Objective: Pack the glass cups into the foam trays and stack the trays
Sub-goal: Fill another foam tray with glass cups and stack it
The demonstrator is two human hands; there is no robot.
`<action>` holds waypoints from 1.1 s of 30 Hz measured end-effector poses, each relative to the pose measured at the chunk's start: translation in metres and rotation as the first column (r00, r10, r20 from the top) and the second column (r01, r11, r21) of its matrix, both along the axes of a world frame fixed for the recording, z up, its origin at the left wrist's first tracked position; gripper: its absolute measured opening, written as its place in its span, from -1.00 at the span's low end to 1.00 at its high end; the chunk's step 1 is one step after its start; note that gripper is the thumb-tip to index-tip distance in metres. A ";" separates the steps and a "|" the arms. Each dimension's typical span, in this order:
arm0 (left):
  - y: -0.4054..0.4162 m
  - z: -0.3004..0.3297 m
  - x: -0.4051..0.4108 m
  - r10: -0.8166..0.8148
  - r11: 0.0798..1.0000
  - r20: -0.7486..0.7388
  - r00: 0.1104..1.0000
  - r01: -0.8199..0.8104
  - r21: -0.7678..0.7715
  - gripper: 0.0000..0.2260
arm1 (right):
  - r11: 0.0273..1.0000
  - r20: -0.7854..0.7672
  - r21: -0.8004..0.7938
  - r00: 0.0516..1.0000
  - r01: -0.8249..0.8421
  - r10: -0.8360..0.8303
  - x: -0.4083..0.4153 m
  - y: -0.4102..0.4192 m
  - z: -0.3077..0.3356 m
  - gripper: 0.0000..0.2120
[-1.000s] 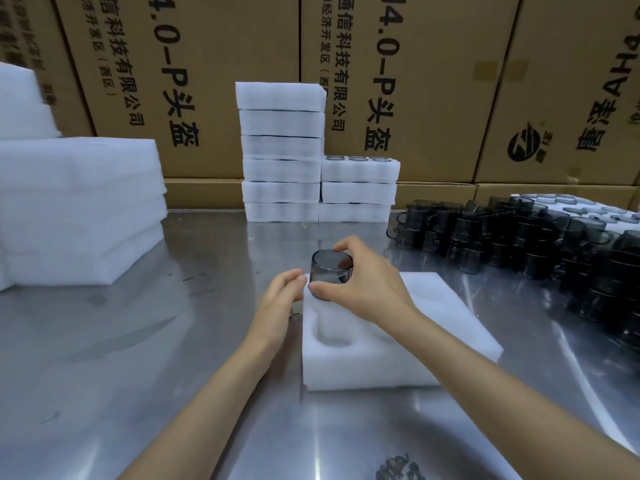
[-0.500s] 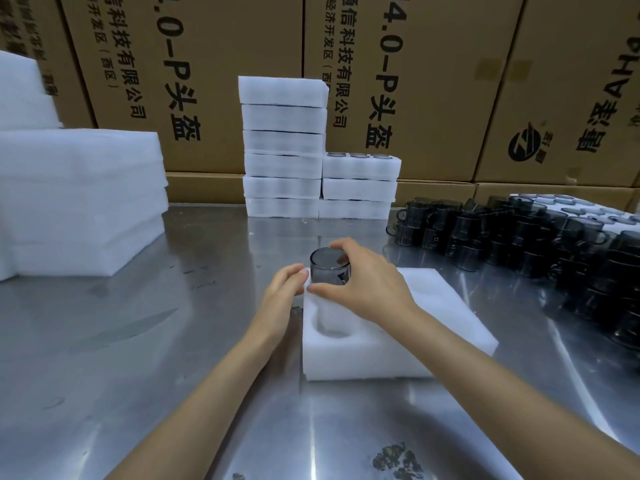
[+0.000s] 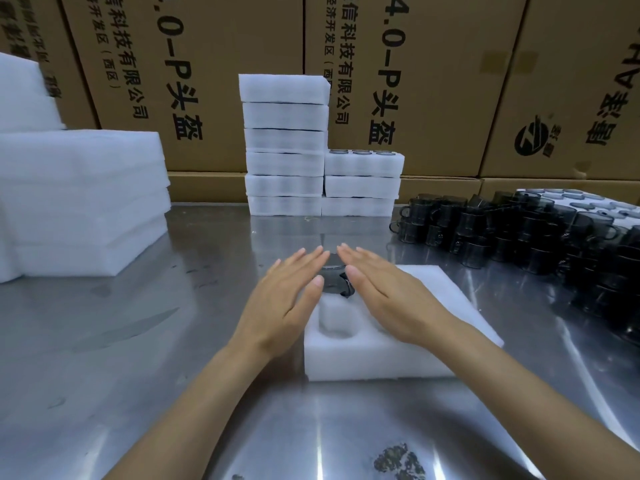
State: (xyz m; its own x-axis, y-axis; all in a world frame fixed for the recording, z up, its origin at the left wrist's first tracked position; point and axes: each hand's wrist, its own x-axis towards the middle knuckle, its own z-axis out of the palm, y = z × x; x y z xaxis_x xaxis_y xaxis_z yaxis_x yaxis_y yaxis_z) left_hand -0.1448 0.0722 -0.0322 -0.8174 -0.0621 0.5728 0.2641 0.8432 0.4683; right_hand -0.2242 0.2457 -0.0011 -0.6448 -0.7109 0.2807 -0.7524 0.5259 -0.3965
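A white foam tray (image 3: 374, 358) lies on the steel table in front of me. A dark glass cup (image 3: 334, 284) sits in the tray's far left pocket, partly sunk in. My left hand (image 3: 287, 296) and my right hand (image 3: 388, 296) lie flat with fingers stretched out, one on each side of the cup and over its rim, fingertips almost meeting beyond it. Neither hand grips the cup. An empty round pocket (image 3: 337, 322) shows in the tray just nearer to me.
Many loose dark glass cups (image 3: 519, 233) crowd the table at the right. Two stacks of packed foam trays (image 3: 285, 147) stand at the back against cardboard boxes (image 3: 433, 81). Thick foam sheets (image 3: 79, 199) are piled at the left.
My right hand has let go of the cup, which now sits lower in the tray pocket. Both hands have flattened out beside and over it.
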 end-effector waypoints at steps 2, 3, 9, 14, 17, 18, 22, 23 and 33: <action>0.000 -0.001 0.000 0.006 1.000 0.022 1.000 -0.005 -0.005 -0.56 | 0.999 -0.057 0.042 0.998 0.013 -0.011 0.000 0.000 -0.001 -0.56; 0.001 -0.001 0.000 0.008 1.000 0.029 1.000 -0.008 -0.004 -0.58 | 0.997 -0.079 0.070 0.997 0.020 -0.014 0.000 0.000 -0.001 -0.56; 0.004 -0.003 0.000 0.011 1.000 0.072 0.997 -0.011 -0.010 -0.56 | 0.964 -0.101 0.264 0.995 0.011 0.016 0.002 0.004 -0.001 -0.59; 0.004 -0.001 0.001 0.023 1.000 0.100 0.995 -0.021 -0.015 -0.58 | 0.958 -0.101 0.288 0.995 0.016 0.013 0.002 0.003 0.003 -0.58; 0.007 -0.002 0.002 0.027 0.999 0.111 0.993 -0.030 0.022 -0.56 | 0.959 -0.094 0.282 0.996 0.016 0.011 0.003 0.003 0.002 -0.58; 0.008 -0.004 0.002 0.021 0.999 0.119 0.993 -0.026 0.045 -0.55 | 0.961 -0.085 0.276 0.996 0.014 0.010 0.003 0.003 0.001 -0.58; 0.008 -0.012 0.005 -0.055 0.981 0.144 0.988 0.026 0.194 -0.63 | 0.975 -0.070 0.223 0.997 -0.002 0.018 0.001 0.004 -0.003 -0.57; 0.007 -0.013 0.005 -0.067 0.967 0.124 0.990 0.034 0.251 -0.66 | 0.980 -0.090 0.201 0.996 -0.004 0.022 0.000 0.004 -0.004 -0.57; -0.020 -0.022 -0.017 0.058 0.763 0.211 0.976 -0.180 0.621 -0.61 | 0.832 -0.087 -0.255 0.845 0.493 -0.527 -0.095 0.079 -0.006 -0.70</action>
